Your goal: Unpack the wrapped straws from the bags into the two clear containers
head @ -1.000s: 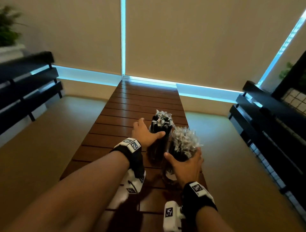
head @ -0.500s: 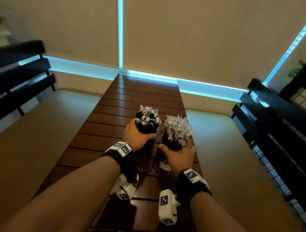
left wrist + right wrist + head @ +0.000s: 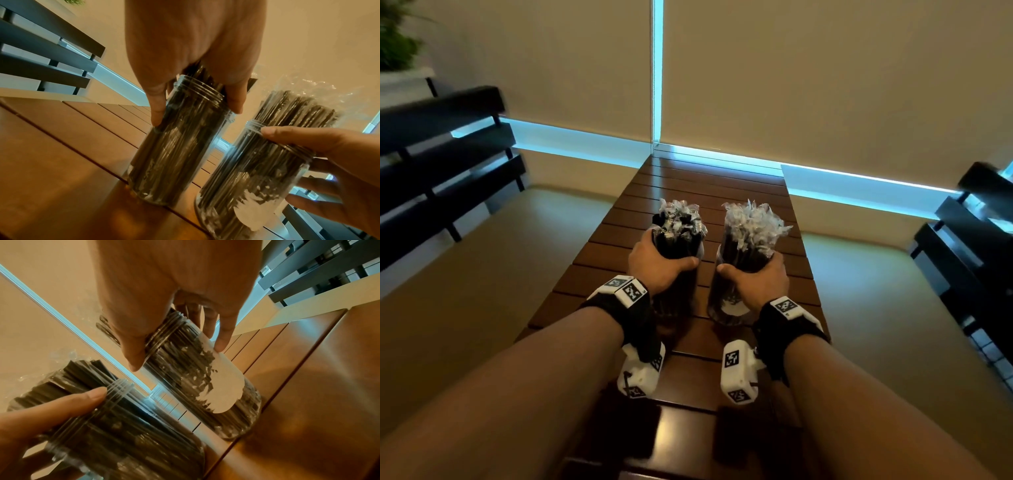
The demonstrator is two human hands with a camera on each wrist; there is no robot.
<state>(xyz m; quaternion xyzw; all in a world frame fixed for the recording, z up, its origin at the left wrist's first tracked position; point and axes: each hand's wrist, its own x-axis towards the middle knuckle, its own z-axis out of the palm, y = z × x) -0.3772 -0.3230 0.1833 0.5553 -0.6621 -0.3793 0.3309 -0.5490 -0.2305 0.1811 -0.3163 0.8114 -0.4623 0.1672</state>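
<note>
The slatted wooden table is carrying both clear jars, and they are standing close side by side near its middle, not touching as far as the head view shows. That closeness is probably the main hazard: with both jars being gripped high, at the threaded necks, a sideways nudge could be knocking one into the other or tipping it, since the tall bundles are likely making them top-heavy. The bases may also be sitting across slat gaps, which could be catching an edge if either jar is slid.

The left jar is standing upright, packed with dark wrapped straws whose crinkled clear ends are sticking well above the rim. The left hand is wrapping around its neck, thumb on the inner side and fingers reaching down the outer wall.

The right jar, bearing a pale label, is equally full, its straw bundle fanning wider at the top; loose ends here could be spilling out if the jar is tilted. The right hand is clasping the neck likewise, the thumb pointing toward the left jar and fingertips pressing the label's upper edge.

No bags are showing, so unpacking appears finished.
</note>
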